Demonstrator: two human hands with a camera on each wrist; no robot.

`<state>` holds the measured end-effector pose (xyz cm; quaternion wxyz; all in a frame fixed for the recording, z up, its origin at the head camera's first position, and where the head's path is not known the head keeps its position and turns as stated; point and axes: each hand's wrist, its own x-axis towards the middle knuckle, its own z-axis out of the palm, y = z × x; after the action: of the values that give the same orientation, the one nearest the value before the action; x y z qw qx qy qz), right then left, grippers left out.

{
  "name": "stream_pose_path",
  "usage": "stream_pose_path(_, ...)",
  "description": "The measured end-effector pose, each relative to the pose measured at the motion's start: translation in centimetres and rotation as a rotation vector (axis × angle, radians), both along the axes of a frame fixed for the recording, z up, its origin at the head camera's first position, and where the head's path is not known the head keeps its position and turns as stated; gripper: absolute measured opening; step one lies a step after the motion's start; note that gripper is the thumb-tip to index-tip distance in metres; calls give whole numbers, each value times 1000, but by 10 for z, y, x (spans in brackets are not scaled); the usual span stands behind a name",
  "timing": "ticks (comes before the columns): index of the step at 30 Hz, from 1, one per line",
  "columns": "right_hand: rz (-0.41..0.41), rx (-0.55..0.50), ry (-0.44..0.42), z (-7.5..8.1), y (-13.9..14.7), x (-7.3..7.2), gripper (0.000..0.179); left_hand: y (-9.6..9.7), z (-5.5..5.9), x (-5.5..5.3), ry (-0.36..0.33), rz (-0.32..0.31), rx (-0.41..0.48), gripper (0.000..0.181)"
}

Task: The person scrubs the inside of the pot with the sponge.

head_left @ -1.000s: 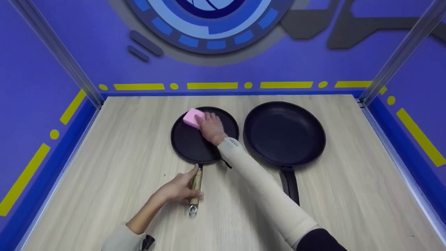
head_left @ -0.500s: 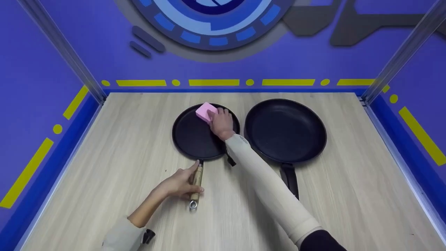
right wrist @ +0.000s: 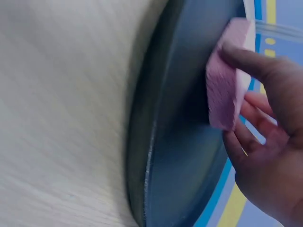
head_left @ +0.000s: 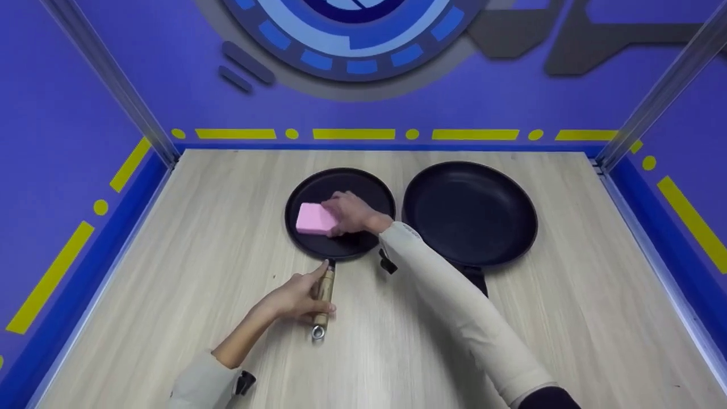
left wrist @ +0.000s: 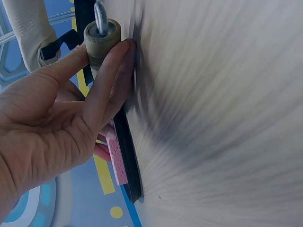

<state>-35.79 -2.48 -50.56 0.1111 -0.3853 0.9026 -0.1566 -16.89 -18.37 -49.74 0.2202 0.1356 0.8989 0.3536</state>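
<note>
A flat black pan lies on the wooden table, its wooden handle pointing toward me. My left hand holds that handle between thumb and fingers; the left wrist view shows the metal ring at its end. My right hand grips a pink sponge against the pan's surface, left of its middle. In the right wrist view the thumb lies along one side of the sponge and the other fingers are on the opposite side.
To the right stands a larger, deeper black frying pan, close beside the flat one; my right sleeve passes over its handle. Blue printed walls enclose the table at the back and sides.
My right hand has swept the sponge first to the right across the pan's far part, then back left and toward me. The left hand stays on the handle.
</note>
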Motion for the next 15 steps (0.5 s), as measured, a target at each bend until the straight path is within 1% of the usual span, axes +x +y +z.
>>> stream_pose_path(2, 42, 3, -35, 3, 0, 3, 72, 0, 1, 0, -5, 2, -4, 100)
stream_pose_path(4, 55, 6, -70, 6, 0, 6, 73, 1, 2, -1, -13, 3, -11, 101)
stream_pose_path(7, 47, 17, -82, 8, 1, 8, 75, 2, 4, -2, -19, -9, -24, 101)
stream_pose_path(9, 31, 6, -84, 7, 2, 7, 76, 3, 4, -2, -24, -14, -33, 101)
stream_pose_path(11, 17, -14, -66, 5, 2, 4, 75, 3, 4, -3, -28, -22, -32, 101)
stream_pose_path(12, 11, -23, -46, 4, 2, 2, 72, 3, 4, -3, -30, -25, -28, 101)
stream_pose_path(15, -30, -55, 33, -2, 2, -4, 61, 2, 2, -3, -24, -37, -10, 101)
